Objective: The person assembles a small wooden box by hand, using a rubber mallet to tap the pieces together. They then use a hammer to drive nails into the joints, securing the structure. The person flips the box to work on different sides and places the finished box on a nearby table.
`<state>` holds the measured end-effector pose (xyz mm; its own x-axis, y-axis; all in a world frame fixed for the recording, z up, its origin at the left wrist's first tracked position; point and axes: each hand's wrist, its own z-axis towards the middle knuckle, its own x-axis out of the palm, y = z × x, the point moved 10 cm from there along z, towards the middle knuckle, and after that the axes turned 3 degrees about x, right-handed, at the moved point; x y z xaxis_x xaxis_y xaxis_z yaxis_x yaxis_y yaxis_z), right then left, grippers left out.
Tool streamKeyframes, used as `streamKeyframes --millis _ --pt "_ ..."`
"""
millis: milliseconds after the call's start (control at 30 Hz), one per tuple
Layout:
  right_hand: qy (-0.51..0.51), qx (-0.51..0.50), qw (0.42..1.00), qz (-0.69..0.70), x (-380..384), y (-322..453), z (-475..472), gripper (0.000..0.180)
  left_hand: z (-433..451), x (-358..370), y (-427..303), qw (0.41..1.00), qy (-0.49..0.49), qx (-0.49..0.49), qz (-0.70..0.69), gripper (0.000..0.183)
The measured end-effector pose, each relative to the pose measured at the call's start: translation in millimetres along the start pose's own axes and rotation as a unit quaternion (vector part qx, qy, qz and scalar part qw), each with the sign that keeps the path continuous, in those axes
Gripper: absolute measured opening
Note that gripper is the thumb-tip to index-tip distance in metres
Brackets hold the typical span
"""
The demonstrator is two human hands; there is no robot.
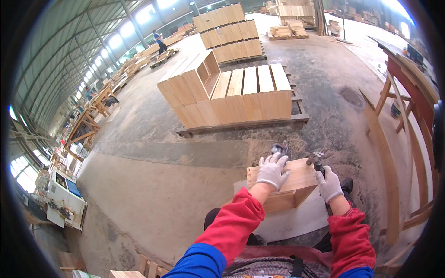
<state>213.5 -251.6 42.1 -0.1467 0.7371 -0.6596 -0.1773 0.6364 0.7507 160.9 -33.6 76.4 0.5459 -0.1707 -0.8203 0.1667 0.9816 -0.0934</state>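
Before me, low between my legs, a wooden box with finger-jointed corners (pixel 299 177) rests on a pale sheet (pixel 299 224). My left hand (pixel 273 172), in a white glove, lies flat with spread fingers on the box's upper face. My gloved right hand (pixel 328 184) is closed around the dark handle of a tool (pixel 315 160), whose metal head is at the box's right corner; its exact kind is unclear. Just beyond my left fingertips, a grey metal object (pixel 279 148) stands on the floor, blurred.
Ahead, wooden boxes (pixel 240 107) sit on a pallet (pixel 300 116), with another stack (pixel 231 34) behind. A wooden frame or bench (pixel 393 100) stands at right, a white machine (pixel 66 198) at left. Two people are far off at upper left. Wood pieces (pixel 127 274) lie at the lower edge.
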Motion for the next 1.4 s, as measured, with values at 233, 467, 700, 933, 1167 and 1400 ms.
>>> streamKeyframes --millis 233,467,700,933,1167,1400 --pt "-0.065 -0.140 0.985 0.075 -54.4 57.9 7.1 0.043 5.5 12.6 2.2 0.995 0.045 -0.046 -0.082 0.038" --pt "-0.142 -0.189 0.959 0.154 -72.3 89.3 -20.1 0.037 6.2 12.2 2.7 0.995 0.043 -0.055 -0.073 0.036" --pt "-0.045 -0.078 0.986 0.141 -64.5 47.5 14.3 0.029 4.3 10.3 2.2 0.995 0.043 -0.054 -0.065 0.036" --pt "-0.065 -0.105 0.988 0.090 -38.2 41.3 -10.7 0.035 4.4 14.3 -0.8 0.995 0.040 -0.056 -0.067 0.038" --pt "-0.018 -0.123 0.985 0.117 -57.2 71.7 -9.4 0.036 2.1 13.3 4.4 0.997 0.030 -0.050 -0.054 0.039" --pt "0.023 -0.033 0.999 -0.021 -25.7 32.8 -13.4 0.030 1.7 16.9 -0.1 0.995 0.049 -0.051 -0.066 0.042"
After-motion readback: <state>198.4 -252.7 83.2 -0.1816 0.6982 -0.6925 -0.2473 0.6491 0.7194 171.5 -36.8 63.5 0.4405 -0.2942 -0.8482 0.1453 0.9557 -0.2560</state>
